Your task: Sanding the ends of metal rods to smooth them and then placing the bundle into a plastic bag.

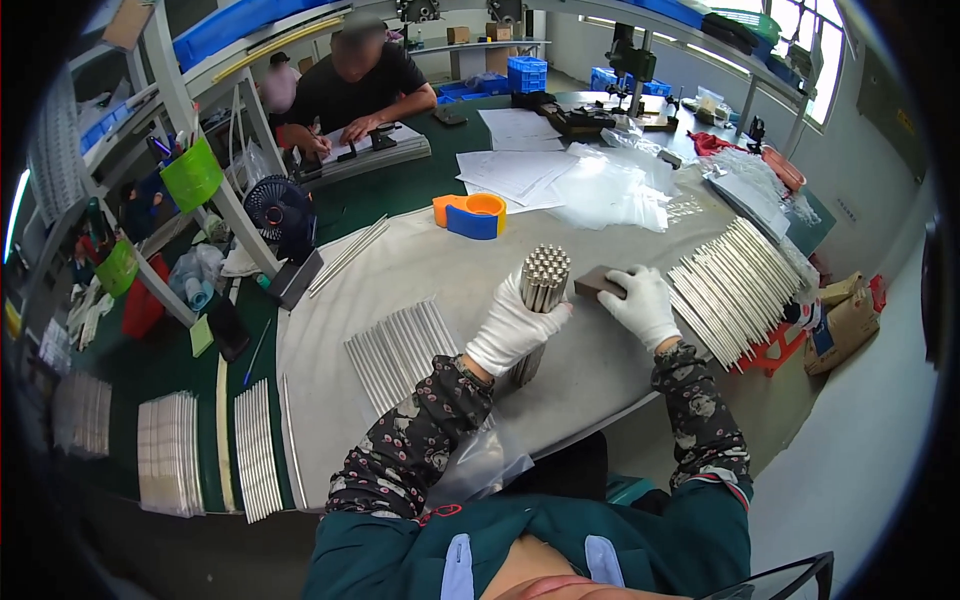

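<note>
Left hand, gloved, is wrapped firmly around a bundle of metal tubes standing on end at table centre. Right hand, at the bundle's three o'clock, grips a dark block against its top. Advice: keep tube ends flush, hold the bundle tight, press the block flat. Loose tubes lie further out at three o'clock.

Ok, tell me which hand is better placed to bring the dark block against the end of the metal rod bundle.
Right. The right hand already rests on the dark rectangular block, beside the upright bundle of silver metal rods. The left hand is wrapped around that bundle, probably steadying it.
</note>
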Demonstrator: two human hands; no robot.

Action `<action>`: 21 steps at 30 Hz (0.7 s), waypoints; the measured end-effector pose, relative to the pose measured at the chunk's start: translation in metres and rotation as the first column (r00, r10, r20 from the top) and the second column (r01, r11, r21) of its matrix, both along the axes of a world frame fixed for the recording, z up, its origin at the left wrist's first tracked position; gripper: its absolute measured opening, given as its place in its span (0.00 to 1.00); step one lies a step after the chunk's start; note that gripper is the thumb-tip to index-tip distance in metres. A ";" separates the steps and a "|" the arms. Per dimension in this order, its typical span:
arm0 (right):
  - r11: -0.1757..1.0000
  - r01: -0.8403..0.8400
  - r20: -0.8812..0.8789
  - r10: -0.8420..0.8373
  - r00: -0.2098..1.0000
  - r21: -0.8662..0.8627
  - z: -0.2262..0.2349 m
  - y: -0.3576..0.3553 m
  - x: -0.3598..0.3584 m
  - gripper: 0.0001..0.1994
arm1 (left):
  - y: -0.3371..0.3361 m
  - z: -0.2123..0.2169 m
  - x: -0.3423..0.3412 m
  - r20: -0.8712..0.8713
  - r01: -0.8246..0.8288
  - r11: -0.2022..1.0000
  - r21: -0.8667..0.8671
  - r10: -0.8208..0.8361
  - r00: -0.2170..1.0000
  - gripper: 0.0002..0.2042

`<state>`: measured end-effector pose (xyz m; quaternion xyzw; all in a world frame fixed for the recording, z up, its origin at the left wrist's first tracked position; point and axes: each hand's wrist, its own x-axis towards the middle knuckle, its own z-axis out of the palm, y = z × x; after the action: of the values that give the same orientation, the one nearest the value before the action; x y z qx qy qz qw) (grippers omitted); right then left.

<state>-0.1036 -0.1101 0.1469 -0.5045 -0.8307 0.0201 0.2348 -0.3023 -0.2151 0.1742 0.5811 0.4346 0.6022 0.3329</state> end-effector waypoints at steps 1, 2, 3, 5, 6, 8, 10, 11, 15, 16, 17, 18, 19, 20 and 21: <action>0.999 0.048 0.092 -0.048 0.995 0.007 -0.009 -0.012 -0.001 0.20 | 0.000 0.002 -0.002 0.028 0.047 0.999 0.001 -0.047 0.999 0.11; 0.995 0.098 0.183 -0.100 0.978 0.018 -0.015 -0.020 -0.002 0.21 | 0.001 0.003 -0.004 0.055 0.097 0.995 0.002 -0.097 0.994 0.09; 0.992 0.099 0.276 -0.118 0.954 0.079 -0.007 -0.027 -0.006 0.24 | 0.001 0.002 -0.004 0.049 0.094 0.996 -0.004 -0.094 0.994 0.11; 0.990 -0.075 -0.010 0.077 0.997 0.117 0.010 -0.020 -0.007 0.24 | 0.003 0.002 0.003 0.093 0.114 0.993 -0.023 -0.111 0.989 0.12; 0.949 -0.239 -0.284 0.291 0.913 0.206 0.017 -0.016 -0.011 0.24 | 0.003 0.001 0.004 0.135 0.120 0.992 -0.044 -0.113 0.984 0.13; 0.882 -0.471 -0.559 0.403 0.725 0.025 0.065 -0.043 -0.026 0.22 | 0.000 0.005 0.003 0.130 0.127 0.987 -0.103 -0.113 0.985 0.16; 0.735 -0.677 -0.712 0.491 0.502 0.029 0.082 -0.056 -0.037 0.19 | 0.000 0.015 0.010 0.208 0.204 0.977 0.061 -0.212 0.955 0.19; 0.765 -0.636 -0.653 0.534 0.538 0.102 0.081 -0.056 -0.039 0.19 | -0.001 0.017 0.009 0.095 0.194 0.980 0.036 -0.197 0.976 0.22; 0.840 -0.537 -0.743 0.408 0.530 0.079 0.072 -0.060 -0.030 0.15 | -0.011 0.027 0.024 0.211 0.111 0.991 0.079 -0.126 0.969 0.19; 0.840 -0.536 -0.743 0.410 0.529 0.082 0.072 -0.062 -0.031 0.15 | -0.011 0.030 0.024 0.208 0.112 0.990 0.082 -0.127 0.970 0.19; 0.862 -0.498 -0.777 0.379 0.502 0.098 0.072 -0.065 -0.033 0.14 | -0.012 0.032 0.024 0.223 0.099 0.992 0.077 -0.114 0.968 0.18; 0.881 -0.460 -0.810 0.349 0.472 0.111 0.071 -0.066 -0.037 0.12 | -0.012 0.033 0.022 0.236 0.084 0.994 0.070 -0.098 0.967 0.16; 0.880 -0.461 -0.810 0.350 0.470 0.113 0.071 -0.067 -0.041 0.12 | -0.010 0.031 0.018 0.218 0.077 0.993 0.093 -0.095 0.971 0.17; 0.885 -0.458 -0.847 0.304 0.436 0.082 0.072 -0.069 -0.045 0.12 | -0.010 0.031 0.016 0.217 0.076 0.993 0.093 -0.095 0.972 0.17; 0.887 -0.458 -0.879 0.255 0.403 0.048 0.072 -0.070 -0.047 0.11 | -0.009 0.030 0.014 0.207 0.066 0.993 0.094 -0.084 0.975 0.15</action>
<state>-0.1510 -0.1801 0.2191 -0.2547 -0.6787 0.4046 0.5574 -0.2879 -0.2245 0.2040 0.5437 0.3482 0.6657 0.3742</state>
